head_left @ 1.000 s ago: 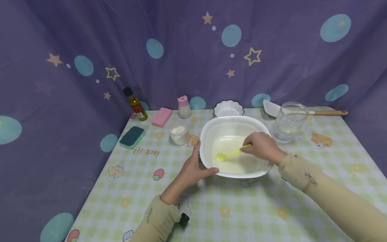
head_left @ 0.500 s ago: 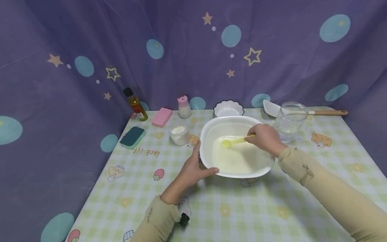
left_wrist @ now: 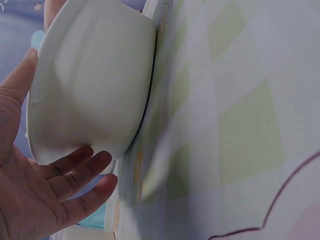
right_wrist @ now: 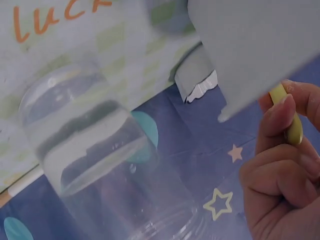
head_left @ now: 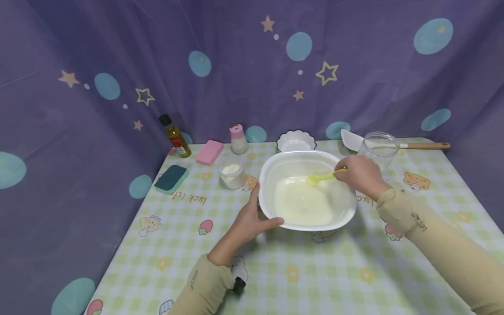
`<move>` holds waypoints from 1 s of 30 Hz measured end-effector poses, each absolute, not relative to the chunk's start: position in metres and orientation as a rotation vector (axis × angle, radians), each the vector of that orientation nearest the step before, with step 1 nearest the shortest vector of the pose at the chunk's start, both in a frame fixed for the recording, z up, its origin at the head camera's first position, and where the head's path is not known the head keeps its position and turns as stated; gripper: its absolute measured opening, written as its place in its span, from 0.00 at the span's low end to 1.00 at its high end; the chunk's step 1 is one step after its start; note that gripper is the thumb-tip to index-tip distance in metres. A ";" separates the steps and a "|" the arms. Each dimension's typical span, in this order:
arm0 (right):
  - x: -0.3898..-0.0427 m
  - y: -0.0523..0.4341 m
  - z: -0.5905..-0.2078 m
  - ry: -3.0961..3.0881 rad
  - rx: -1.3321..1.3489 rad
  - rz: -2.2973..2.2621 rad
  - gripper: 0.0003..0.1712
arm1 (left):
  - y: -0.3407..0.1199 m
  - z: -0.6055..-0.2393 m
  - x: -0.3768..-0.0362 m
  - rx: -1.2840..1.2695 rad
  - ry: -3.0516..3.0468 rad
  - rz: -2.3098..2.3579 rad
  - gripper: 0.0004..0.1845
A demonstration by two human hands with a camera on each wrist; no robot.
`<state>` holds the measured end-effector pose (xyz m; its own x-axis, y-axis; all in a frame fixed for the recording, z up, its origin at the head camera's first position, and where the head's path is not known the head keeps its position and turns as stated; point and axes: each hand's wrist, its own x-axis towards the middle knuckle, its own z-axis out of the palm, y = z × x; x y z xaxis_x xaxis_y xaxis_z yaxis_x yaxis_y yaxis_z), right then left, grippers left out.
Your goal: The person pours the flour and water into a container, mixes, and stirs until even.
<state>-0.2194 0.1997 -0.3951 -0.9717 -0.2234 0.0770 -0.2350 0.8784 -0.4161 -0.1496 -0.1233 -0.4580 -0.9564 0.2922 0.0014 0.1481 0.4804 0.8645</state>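
Observation:
A white basin (head_left: 346, 210) with pale liquid (head_left: 303, 203) in its bottom stands mid-table. My left hand (head_left: 250, 223) rests spread against its left near corner, thumb at the rim. In the left wrist view, the fingers (left_wrist: 75, 177) of that hand are splayed, some touching the basin's outer wall (left_wrist: 100, 80). My right hand (head_left: 360, 173) pinches the handle of a small yellow spoon (head_left: 324, 176) over the basin's right side. The spoon's head is near the liquid's far edge. In the right wrist view, the handle end (right_wrist: 295, 130) sticks out between thumb and fingers.
Right of the basin stands a clear jar (right_wrist: 100, 145) holding water, with a white spatula (head_left: 352, 141) behind it. A scalloped dish (head_left: 296, 141), pink-topped shaker (head_left: 238, 140), cup of white powder (head_left: 231, 175), pink sponge (head_left: 210, 152), green sponge (head_left: 172, 179) and oil bottle (head_left: 177, 139) stand around.
My right hand has moved the spoon from the middle of the liquid away and to the right, toward the basin's far right side. My left hand has stayed on the basin.

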 end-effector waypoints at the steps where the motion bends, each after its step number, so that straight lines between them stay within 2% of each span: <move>1: -0.219 0.201 -0.394 -3.022 0.367 0.664 0.12 | -0.123 -0.458 -0.150 0.382 2.577 1.478 0.67; 17: -0.210 0.210 -0.374 -3.090 0.443 0.666 0.12 | -0.124 -0.460 -0.150 0.417 2.560 1.507 0.67; 30: -0.210 0.215 -0.374 -3.166 0.606 0.724 0.09 | -0.124 -0.459 -0.150 0.422 2.556 1.516 0.66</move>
